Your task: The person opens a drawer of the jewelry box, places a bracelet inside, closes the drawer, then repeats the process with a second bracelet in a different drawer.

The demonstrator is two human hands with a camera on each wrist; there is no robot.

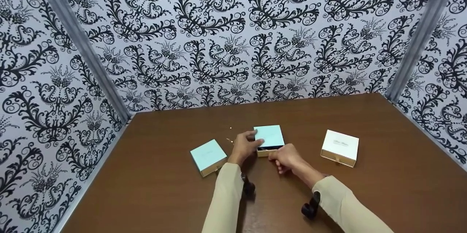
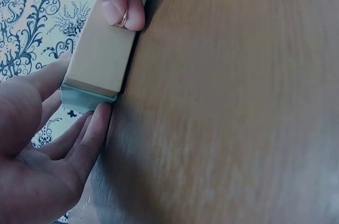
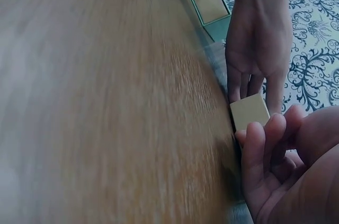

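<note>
In the head view a mint-green drawer box lies in the middle of the table, its cream drawer partly pulled out toward me. A dark strip of the inside shows; what it holds I cannot tell. My left hand grips the green sleeve from its left side, thumb on top. At the drawer front, my right hand pinches a small ribbon pull, seen in the left wrist view. The right wrist view shows the curled fingers of the right hand by the drawer front.
Another mint-green drawer box sits left of my hands, turned at an angle. To the right stands a white drawer box with dark lettering. Tiny light bits lie behind the left hand. A patterned wall borders the brown table.
</note>
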